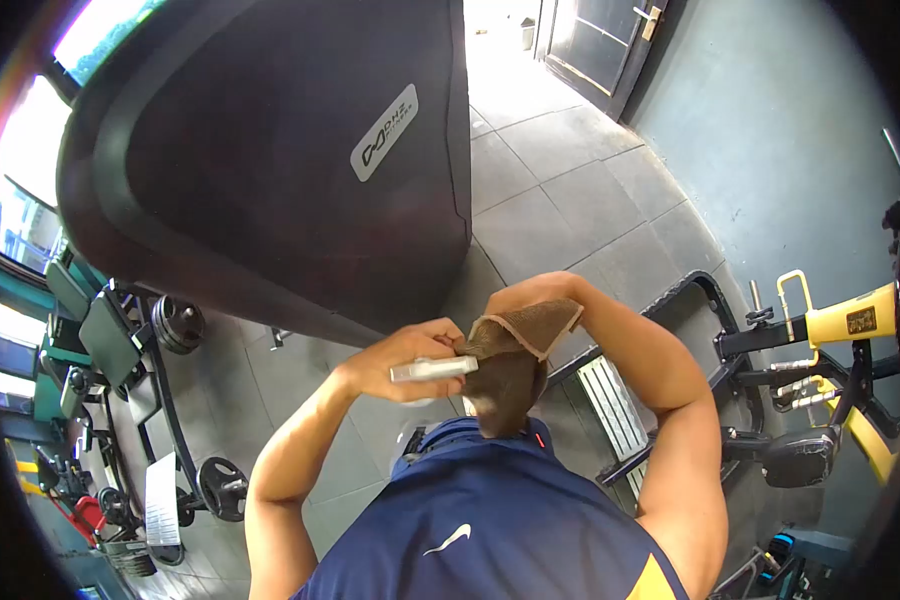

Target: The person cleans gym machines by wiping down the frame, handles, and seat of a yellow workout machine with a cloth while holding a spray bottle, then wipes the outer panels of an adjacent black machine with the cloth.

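My left hand (400,362) is closed around a white spray bottle (435,369), seen from above, its narrow head pointing right at a brown cloth. The bottle's body is mostly hidden beneath my hand. A brown cloth (515,350) with a lighter stitched edge hangs from my right hand (535,288). Its fingers are largely covered by the fabric. Both hands are close together in front of my waist, and the nozzle end is right by the cloth, perhaps touching it.
A large dark machine cover (260,170) with a DHZ Fitness label rises ahead on the left. At right stands a yellow-and-black weight machine (850,315) with a ribbed footplate (613,410). Benches and weight plates (178,322) line the left. An open door (600,50) is at the back.
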The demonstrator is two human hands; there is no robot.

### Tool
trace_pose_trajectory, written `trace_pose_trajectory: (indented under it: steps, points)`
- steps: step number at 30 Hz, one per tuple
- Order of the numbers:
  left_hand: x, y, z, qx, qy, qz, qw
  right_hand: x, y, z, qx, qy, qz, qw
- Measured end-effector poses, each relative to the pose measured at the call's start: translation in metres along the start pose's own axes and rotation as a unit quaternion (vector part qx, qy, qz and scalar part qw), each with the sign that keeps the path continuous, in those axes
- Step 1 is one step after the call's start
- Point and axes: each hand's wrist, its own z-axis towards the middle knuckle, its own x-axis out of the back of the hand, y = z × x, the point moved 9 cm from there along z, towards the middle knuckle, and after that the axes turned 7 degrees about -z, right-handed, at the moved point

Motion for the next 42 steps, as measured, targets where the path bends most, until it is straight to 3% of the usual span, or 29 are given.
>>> trace_pose_trajectory:
  steps: [1, 2, 5, 6, 7, 9, 12, 15, 17, 20, 21, 22, 23, 25, 27, 29, 31, 34, 38, 40, 41, 42]
  points:
    - [-0.008, 0.0, -0.006, 0.004, 0.001, 0.006, 1.0, -0.005, -0.013, 0.001, 0.025, -0.038, 0.018, 0.999]
    - [-0.019, 0.005, -0.008, -0.048, 0.004, 0.056, 0.997, -0.005, -0.016, -0.007, -0.022, -0.026, -0.003, 0.999]
    - [-0.027, 0.018, -0.034, -0.052, 0.135, 0.137, 0.98, -0.021, -0.079, -0.025, -0.187, 0.111, -0.229, 0.949]
    - [-0.022, 0.009, -0.058, -0.023, 0.201, 0.155, 0.967, -0.034, -0.097, -0.028, -0.19, 0.185, -0.286, 0.921]
    - [-0.02, 0.029, -0.075, -0.104, 0.286, 0.141, 0.942, -0.052, -0.101, -0.025, -0.154, 0.299, -0.366, 0.868]
    - [-0.03, 0.049, -0.104, -0.032, 0.343, 0.155, 0.926, -0.111, -0.121, -0.014, 0.001, 0.43, -0.41, 0.804]
    - [-0.065, 0.088, -0.147, -0.064, 0.332, 0.163, 0.927, -0.16, -0.127, -0.005, 0.112, 0.447, -0.234, 0.856]
    - [-0.08, 0.13, -0.197, -0.051, 0.356, 0.191, 0.913, -0.149, -0.066, 0.008, -0.004, 0.371, 0.068, 0.926]
    - [-0.087, 0.151, -0.231, -0.008, 0.385, 0.201, 0.901, -0.133, -0.045, 0.025, -0.009, 0.448, 0.011, 0.894]
    - [-0.099, 0.181, -0.279, 0.044, 0.412, 0.226, 0.881, -0.161, -0.01, 0.098, -0.009, 0.344, 0.024, 0.938]
    - [-0.105, 0.193, -0.293, 0.052, 0.421, 0.232, 0.876, -0.183, -0.004, 0.125, 0.005, 0.3, 0.074, 0.951]
    - [-0.111, 0.214, -0.305, -0.009, 0.433, 0.213, 0.876, -0.209, -0.007, 0.142, -0.025, 0.248, 0.131, 0.959]
    - [-0.117, 0.224, -0.32, 0.015, 0.466, 0.214, 0.858, -0.236, -0.012, 0.158, -0.057, 0.194, 0.184, 0.962]
    - [-0.131, 0.238, -0.353, 0.031, 0.51, 0.245, 0.824, -0.28, -0.045, 0.182, 0.026, 0.152, 0.194, 0.969]
    - [-0.148, 0.255, -0.38, 0.032, 0.544, 0.293, 0.786, -0.299, -0.102, 0.177, 0.169, 0.191, 0.058, 0.965]
    - [-0.165, 0.262, -0.409, 0.019, 0.569, 0.325, 0.755, -0.309, -0.154, 0.154, 0.273, 0.244, -0.058, 0.929]
    - [-0.181, 0.258, -0.436, -0.015, 0.589, 0.316, 0.744, -0.317, -0.19, 0.124, 0.336, 0.306, -0.154, 0.877]
    - [-0.199, 0.257, -0.456, -0.009, 0.627, 0.314, 0.713, -0.33, -0.201, 0.104, 0.354, 0.283, -0.205, 0.868]
    - [-0.204, 0.251, -0.462, -0.014, 0.665, 0.295, 0.685, -0.323, -0.158, 0.123, 0.299, 0.3, -0.296, 0.856]
    - [-0.203, 0.222, -0.495, 0.031, 0.72, 0.234, 0.652, -0.305, -0.126, 0.145, 0.192, 0.056, -0.188, 0.962]
    - [-0.203, 0.207, -0.515, 0.055, 0.744, 0.203, 0.634, -0.288, -0.118, 0.143, 0.176, 0.007, -0.137, 0.975]
    - [-0.202, 0.193, -0.522, 0.014, 0.743, 0.109, 0.661, -0.267, -0.107, 0.139, 0.13, -0.037, -0.096, 0.986]
